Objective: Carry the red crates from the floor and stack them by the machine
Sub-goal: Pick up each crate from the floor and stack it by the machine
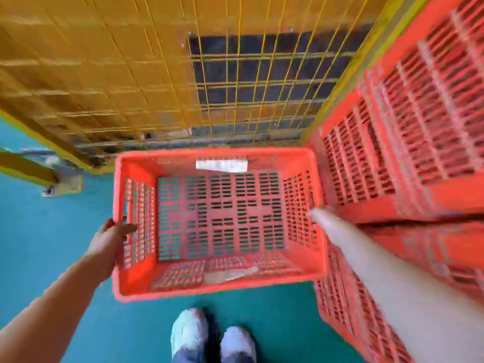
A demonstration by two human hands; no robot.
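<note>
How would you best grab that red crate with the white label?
Take the red crate by its two short end walls near the rim, one hand from each side; it is wide and open-topped. The left hand grips it so.

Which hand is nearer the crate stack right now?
Right. The right hand is at the right wall of the carried crate, beside the stack; the left hand grips its left wall, farther away.

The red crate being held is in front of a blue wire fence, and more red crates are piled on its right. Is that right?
Not quite. The fence behind the red crate is yellow, not blue, as the head view shows. The rest holds: more red crates are piled on its right.
</note>
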